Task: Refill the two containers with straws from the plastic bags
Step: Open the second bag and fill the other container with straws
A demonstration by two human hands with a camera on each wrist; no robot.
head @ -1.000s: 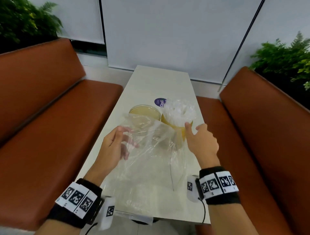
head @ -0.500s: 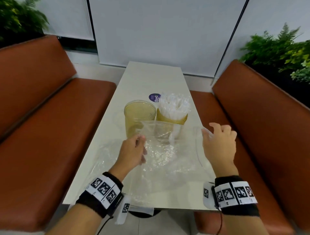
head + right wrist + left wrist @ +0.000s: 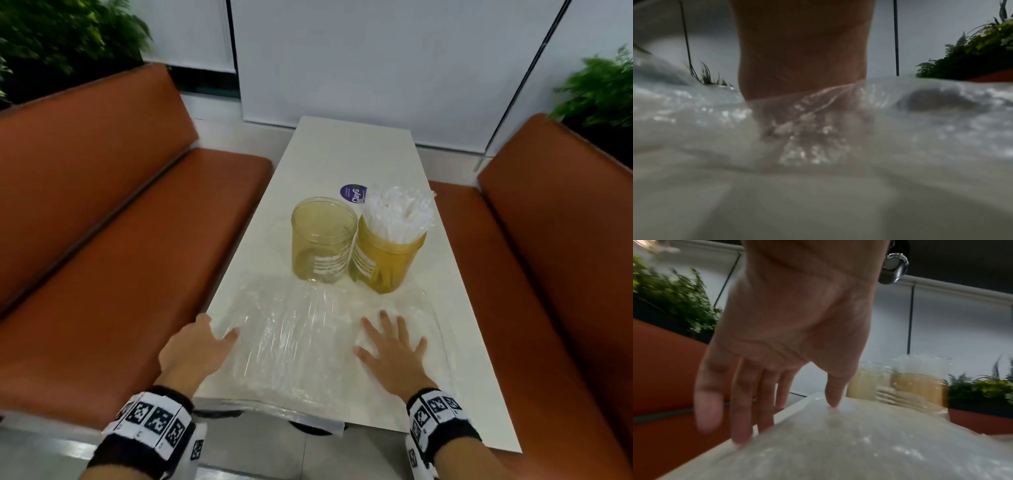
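Observation:
Two amber see-through containers stand mid-table. The left container [image 3: 322, 239] [image 3: 866, 382] holds no straws. The right container [image 3: 388, 255] [image 3: 920, 384] is packed with wrapped white straws [image 3: 399, 212]. In front of them a clear plastic bag [image 3: 301, 346] [image 3: 859, 447] [image 3: 818, 129] lies flat near the front edge. My left hand [image 3: 202, 346] [image 3: 777, 386] is at the bag's left edge, fingers straight, thumb touching the plastic. My right hand [image 3: 394, 346] presses flat on the bag's right part, fingers spread. Plastic hides its fingers in the right wrist view.
The white table [image 3: 342, 154] is narrow, with brown padded benches [image 3: 102, 240] [image 3: 548, 274] on both sides. A round purple sticker [image 3: 352, 192] lies behind the containers. Plants [image 3: 599, 92] stand behind the backrests.
The bag, held up in front of the containers a second ago, now lies flat on the table. Both hands came down and back, letting go of it and opening onto it.

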